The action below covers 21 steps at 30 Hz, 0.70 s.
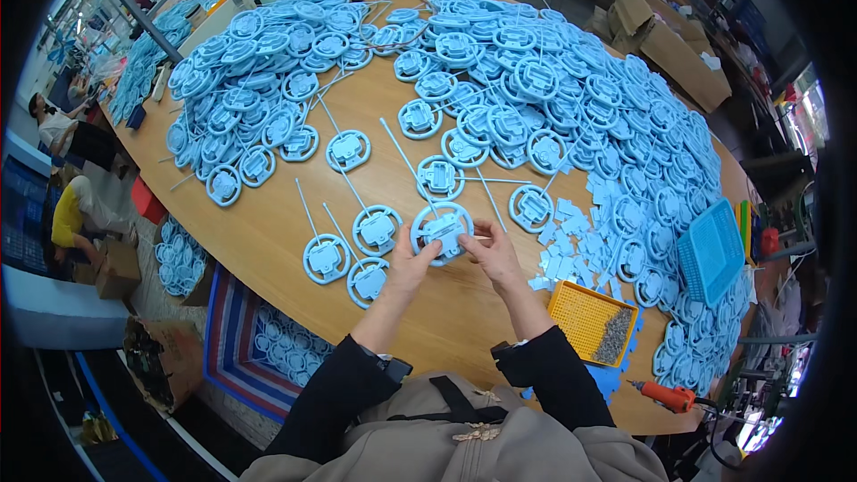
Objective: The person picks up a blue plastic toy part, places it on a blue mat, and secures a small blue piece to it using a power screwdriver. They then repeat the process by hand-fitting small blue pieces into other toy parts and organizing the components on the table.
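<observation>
Left grip (406,261): closed around the left side of the blue wheel (440,226), thumb lying over its lower edge.
Right grip (493,255): pinching the same wheel from the right, thumb on its face.
Held wheel: face up between the two, over the near part of the desk (424,299); whether it touches the wood I can't tell. A thin rod (397,145) reaches its upper rim.
Orange tool (674,395): corded, by the near right edge.
Yellow basket (569,308): to the right, small grey bits (616,337) heaped along one side.
Three wheels (326,258): just left of the left grip, rods pointing away.
Flat pieces (561,245): small, blue, scattered beyond the yellow basket.
Blue basket (711,254): far right, among piled wheels.
Big heap (536,76): more blue wheels, banked across the far side.
Cardboard box (665,36): open, behind the heap at right.
Person in yellow (68,216): off to the left, near another carton (118,270).
</observation>
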Available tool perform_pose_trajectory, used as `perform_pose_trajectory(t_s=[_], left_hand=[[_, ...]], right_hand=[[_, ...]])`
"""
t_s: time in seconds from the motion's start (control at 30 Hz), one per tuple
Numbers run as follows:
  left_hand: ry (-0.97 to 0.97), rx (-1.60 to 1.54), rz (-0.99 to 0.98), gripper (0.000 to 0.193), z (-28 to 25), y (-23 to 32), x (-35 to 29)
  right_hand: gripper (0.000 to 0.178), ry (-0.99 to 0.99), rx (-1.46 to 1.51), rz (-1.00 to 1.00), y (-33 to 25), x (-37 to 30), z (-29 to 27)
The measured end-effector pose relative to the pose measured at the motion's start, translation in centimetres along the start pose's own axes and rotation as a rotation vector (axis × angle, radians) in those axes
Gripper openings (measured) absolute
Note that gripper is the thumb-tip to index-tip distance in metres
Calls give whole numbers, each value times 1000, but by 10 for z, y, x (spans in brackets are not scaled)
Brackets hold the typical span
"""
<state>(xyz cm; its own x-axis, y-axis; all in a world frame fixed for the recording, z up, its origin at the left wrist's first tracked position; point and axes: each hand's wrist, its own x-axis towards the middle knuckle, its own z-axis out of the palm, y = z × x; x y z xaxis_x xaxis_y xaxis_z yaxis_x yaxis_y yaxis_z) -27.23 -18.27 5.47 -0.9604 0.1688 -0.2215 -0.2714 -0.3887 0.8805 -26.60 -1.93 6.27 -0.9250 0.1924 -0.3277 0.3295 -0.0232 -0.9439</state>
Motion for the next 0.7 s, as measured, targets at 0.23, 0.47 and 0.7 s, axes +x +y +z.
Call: perform_pose_trajectory(t_s=[0.23, 0.47, 0.7], left_hand=[[-101, 228, 39, 48, 8, 16, -3], [-12, 304, -50, 46, -9, -2, 15], [145, 422, -177, 46, -111, 55, 124]], right_hand=[[34, -200, 281, 222, -3, -3, -4], [39, -120, 147, 273, 32, -1, -6], [26, -66, -1097, -294, 23, -11, -105]])
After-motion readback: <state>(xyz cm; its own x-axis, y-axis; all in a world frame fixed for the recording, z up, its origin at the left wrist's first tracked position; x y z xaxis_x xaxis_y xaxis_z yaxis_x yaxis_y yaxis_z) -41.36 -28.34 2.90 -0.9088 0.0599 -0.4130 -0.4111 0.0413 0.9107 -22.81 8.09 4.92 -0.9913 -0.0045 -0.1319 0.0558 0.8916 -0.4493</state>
